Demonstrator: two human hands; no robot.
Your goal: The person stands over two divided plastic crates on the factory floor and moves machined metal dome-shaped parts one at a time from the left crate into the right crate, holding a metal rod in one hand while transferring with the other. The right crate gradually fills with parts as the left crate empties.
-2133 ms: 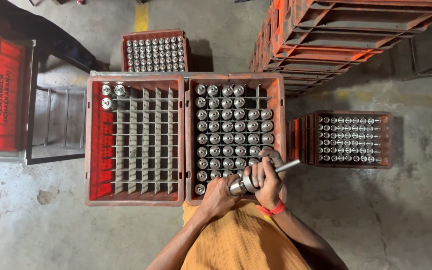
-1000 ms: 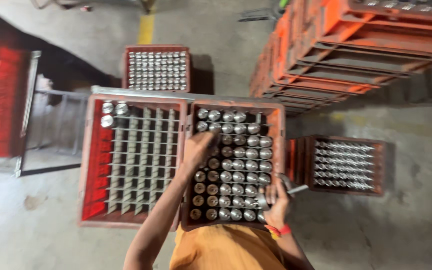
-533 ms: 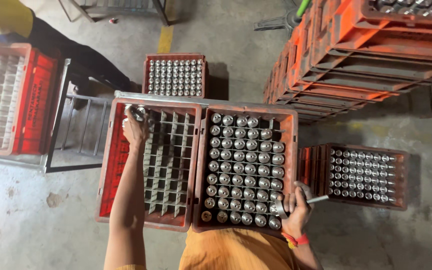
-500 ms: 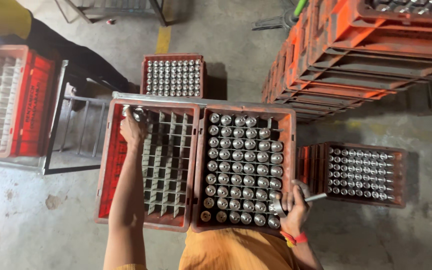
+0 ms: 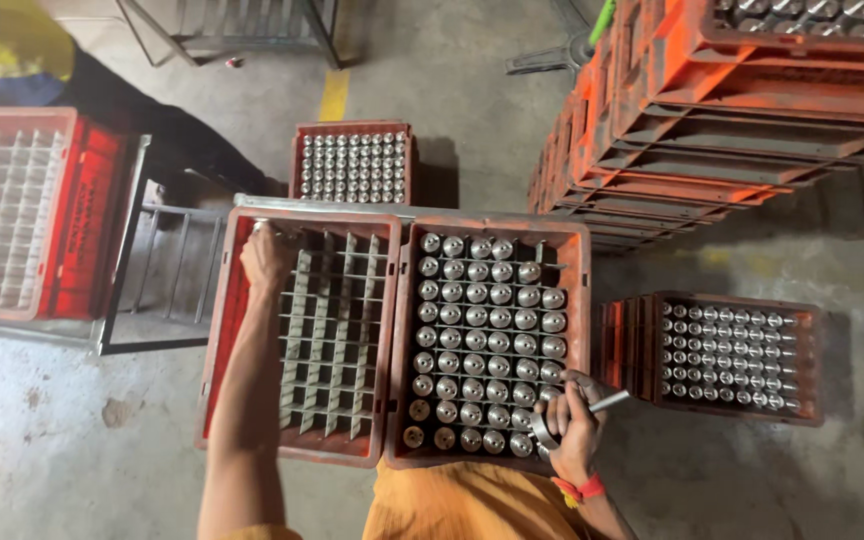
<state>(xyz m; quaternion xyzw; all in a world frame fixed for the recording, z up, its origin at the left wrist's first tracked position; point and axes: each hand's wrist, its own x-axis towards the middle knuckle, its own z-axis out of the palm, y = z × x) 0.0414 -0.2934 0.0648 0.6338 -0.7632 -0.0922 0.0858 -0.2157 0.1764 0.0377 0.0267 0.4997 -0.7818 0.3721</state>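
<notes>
Two red crates stand side by side in front of me. The left crate [image 5: 214,350] has grey dividers and mostly bare cells. The right crate [image 5: 584,290] is packed with upright metal cylinders [image 5: 482,330]. My left hand [image 5: 267,258] reaches into the far left corner of the left crate with its fingers curled down; whatever is under them is hidden. At the right crate's near right corner, my right hand [image 5: 572,425] grips a metal cylinder [image 5: 607,404] whose thin stem pokes out to the right.
More crates of cylinders sit on the concrete floor, one behind [image 5: 352,165] and one to the right [image 5: 732,355]. Stacked orange crates [image 5: 732,130] fill the upper right. A red crate with white dividers [image 5: 12,210] and a metal frame [image 5: 152,290] stand left. Another person [image 5: 12,40] is at top left.
My left hand left the full right crate and moved across to the far left corner of the left crate. My right hand stayed at the near right corner with its cylinder.
</notes>
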